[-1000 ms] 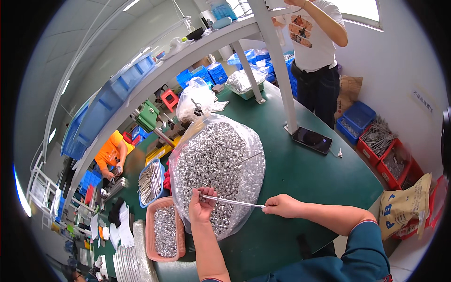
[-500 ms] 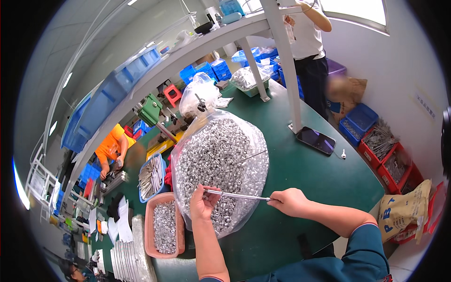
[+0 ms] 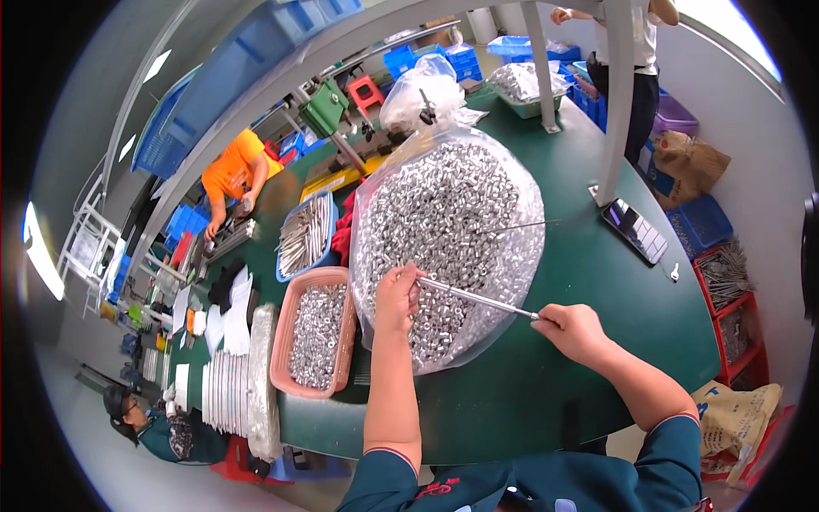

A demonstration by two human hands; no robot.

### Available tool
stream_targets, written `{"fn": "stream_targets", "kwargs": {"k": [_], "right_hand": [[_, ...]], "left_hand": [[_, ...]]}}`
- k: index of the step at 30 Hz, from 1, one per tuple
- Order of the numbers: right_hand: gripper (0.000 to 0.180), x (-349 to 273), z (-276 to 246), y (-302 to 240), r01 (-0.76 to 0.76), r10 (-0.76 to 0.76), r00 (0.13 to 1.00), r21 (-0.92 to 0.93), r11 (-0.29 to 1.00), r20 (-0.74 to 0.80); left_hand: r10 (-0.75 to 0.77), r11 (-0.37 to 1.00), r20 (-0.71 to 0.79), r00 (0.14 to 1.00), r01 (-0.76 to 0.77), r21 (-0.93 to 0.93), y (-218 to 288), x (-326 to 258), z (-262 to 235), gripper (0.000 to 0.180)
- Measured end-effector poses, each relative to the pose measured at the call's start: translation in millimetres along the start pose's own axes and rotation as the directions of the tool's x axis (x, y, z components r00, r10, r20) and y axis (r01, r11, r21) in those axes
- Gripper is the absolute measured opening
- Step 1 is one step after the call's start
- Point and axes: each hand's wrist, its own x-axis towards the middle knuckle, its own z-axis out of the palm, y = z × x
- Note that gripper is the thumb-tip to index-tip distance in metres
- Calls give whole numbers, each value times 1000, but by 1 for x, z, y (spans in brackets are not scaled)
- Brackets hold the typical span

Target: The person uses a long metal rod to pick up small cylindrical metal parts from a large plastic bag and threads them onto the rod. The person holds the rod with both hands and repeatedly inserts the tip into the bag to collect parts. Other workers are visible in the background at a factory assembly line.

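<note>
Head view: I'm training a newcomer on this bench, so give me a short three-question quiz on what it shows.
1. True or false: the right hand holds one end of the thin metal rod.
2. The left hand rests on: A) the phone, B) the clear bag of small metal sleeves, C) the blue tray.
3. What colour is the tray of sleeves beside the bag?

Key: 1 true; 2 B; 3 pink.
</note>
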Motion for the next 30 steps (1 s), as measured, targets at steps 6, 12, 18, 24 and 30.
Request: {"fn": "stream_targets", "kwargs": {"k": [6,12,18,24,30], "right_hand": [[24,4,13,14,-246,86,942,491,836,326],[26,4,6,8,-464,132,845,588,662,518],[27,6,3,5,-396,140,878,528,751,458],[27,6,-5,6,-301,133,917,432,851,377],[27,8,-6,8,-375,153,884,474,797,441]], "left_hand": [[-22,956,174,985,71,-284,7,-2,-1,35],[-51,906,229,972,142,-399,8,-2,1,47],[-69,937,229,971,142,-318,9,-1,-1,48],[-61,954,251,966,131,-272,9,-2,-3,50],[-45,921,281,959,149,-361,7,0,-8,49]]}}
